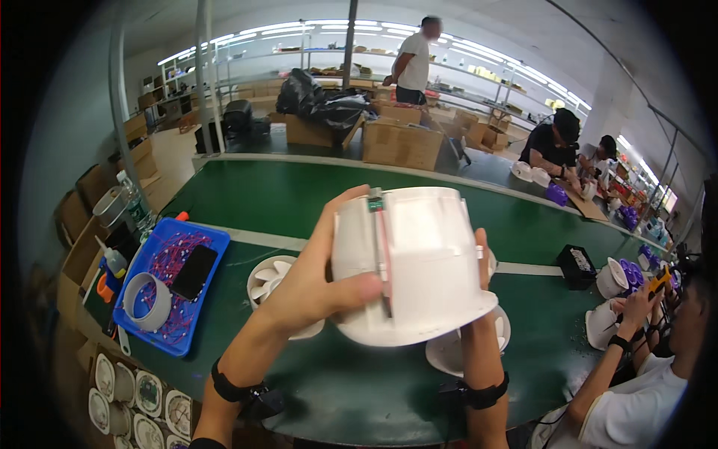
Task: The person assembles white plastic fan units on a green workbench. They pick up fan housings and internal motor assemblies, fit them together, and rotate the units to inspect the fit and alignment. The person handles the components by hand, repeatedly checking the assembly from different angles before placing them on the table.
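Both of my hands hold up a white plastic housing (430, 262) with a flared rim at the bottom, above the green table. My left hand (318, 280) wraps its left side, the thumb pressed beside a narrow upright channel. A small green circuit board (375, 202) shows at the channel's top, and a thin red wire (386, 251) runs down it. My right hand (483, 262) grips the right side, most of its fingers hidden behind the housing. Beneath lie a white part with fan blades (269, 280) near my left wrist and another white round part (449, 355) by my right.
At the left, a blue tray (179, 340) holds red and purple wires, a white ring (147, 303) and a black flat object (194, 272). White round units (149, 393) fill a box below. A black container (576, 268) stands right, near a co-worker holding a yellow tool (660, 280).
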`<state>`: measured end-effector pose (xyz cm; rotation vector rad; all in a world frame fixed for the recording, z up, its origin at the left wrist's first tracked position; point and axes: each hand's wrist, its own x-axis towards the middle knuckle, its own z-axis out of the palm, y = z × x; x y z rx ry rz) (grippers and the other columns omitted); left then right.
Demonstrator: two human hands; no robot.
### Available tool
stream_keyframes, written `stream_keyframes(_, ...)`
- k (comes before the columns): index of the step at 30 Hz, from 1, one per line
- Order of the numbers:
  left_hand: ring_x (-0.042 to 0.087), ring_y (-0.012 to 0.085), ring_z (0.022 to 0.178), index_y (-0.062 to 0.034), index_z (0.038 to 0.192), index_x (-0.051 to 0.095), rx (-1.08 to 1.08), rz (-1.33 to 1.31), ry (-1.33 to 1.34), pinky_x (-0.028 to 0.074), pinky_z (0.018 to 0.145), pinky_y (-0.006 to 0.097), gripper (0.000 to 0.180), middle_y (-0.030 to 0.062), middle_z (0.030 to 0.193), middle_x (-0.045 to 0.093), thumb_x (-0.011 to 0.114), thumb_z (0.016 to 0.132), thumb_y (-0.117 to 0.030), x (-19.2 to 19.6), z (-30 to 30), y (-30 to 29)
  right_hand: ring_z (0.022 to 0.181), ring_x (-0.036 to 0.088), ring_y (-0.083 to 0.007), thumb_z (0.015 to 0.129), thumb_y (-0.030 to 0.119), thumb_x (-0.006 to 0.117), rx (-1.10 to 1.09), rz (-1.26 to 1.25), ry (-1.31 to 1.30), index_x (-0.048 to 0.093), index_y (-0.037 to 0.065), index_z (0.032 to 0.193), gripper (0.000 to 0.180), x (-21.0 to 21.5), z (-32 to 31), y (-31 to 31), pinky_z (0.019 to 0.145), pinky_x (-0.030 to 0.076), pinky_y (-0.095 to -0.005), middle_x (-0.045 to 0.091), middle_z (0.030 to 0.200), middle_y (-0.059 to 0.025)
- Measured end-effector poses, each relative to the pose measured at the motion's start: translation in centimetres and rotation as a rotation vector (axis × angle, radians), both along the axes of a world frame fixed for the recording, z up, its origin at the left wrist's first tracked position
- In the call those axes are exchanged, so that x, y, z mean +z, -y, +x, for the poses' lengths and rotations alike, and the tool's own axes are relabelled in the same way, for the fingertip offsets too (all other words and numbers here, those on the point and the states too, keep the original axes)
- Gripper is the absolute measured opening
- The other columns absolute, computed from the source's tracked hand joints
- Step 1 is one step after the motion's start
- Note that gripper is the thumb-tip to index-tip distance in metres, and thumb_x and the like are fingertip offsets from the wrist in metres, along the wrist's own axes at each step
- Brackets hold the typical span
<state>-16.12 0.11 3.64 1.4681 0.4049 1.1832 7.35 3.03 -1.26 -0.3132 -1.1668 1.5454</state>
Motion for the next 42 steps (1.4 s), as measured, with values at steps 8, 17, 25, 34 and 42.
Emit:
stream_keyframes(8,0.044,0.0253,0.131,-0.0019,0.149,0.024,0.067,-0.061,0.117,0.033,0.110,0.038,0.107,0.0153,0.140,0.043,0.078,0.070,-0.050,-0.8,0.6,-0.4,0.113,0.057,-0.0172,0.104,0.045,0.037,-0.478,0.315,0.555,0.047,-0.006,0.140,0.063,5.3,-0.6,1.9,0.097,0.042,-0.0266,0.060,0.127,-0.0145)
stream_keyframes(17,0.054,0.0226,0.117,-0.0037,0.142,0.030,0.220,0.006,0.123,0.044,0.101,0.036,0.096,0.0131,0.128,0.050,0.083,0.070,-0.038,-0.8,1.8,-0.6,0.119,0.056,-0.0255,0.097,0.039,0.056,-0.563,0.402,0.665,0.045,0.006,0.143,0.057,6.8,0.8,3.8,0.096,0.046,-0.0350,0.058,0.127,-0.0192)
stream_keyframes(25,0.055,0.0248,0.116,-0.0068,0.142,0.026,0.407,0.184,-0.075,0.048,0.099,0.039,0.097,0.0147,0.125,0.050,0.083,0.065,-0.018,-0.3,1.9,0.2,0.128,0.044,-0.0475,0.067,0.043,0.085,-0.660,0.691,0.923,0.011,-0.003,0.152,0.121,6.7,-2.8,5.4,0.105,0.041,-0.0465,0.036,0.141,-0.0312)
stream_keyframes(34,0.051,0.0300,0.124,-0.0057,0.152,0.018,0.377,0.265,-0.169,0.042,0.105,0.041,0.099,0.0195,0.136,0.046,0.075,0.072,-0.018,-0.2,2.3,0.7,0.131,0.042,-0.0475,0.060,0.040,0.089,-0.590,0.598,0.887,0.010,0.003,0.154,0.128,6.2,-2.1,4.5,0.109,0.038,-0.0468,0.036,0.143,-0.0304)
stream_keyframes(42,0.050,0.0278,0.127,-0.0017,0.153,0.022,0.440,0.334,-0.135,0.035,0.109,0.037,0.076,0.0216,0.137,0.050,0.061,0.093,-0.028,0.0,2.0,0.4,0.135,0.039,-0.0448,0.062,0.037,0.086,-0.539,0.607,0.796,0.014,0.005,0.153,0.121,6.0,-0.6,3.6,0.112,0.034,-0.0453,0.034,0.146,-0.0292)
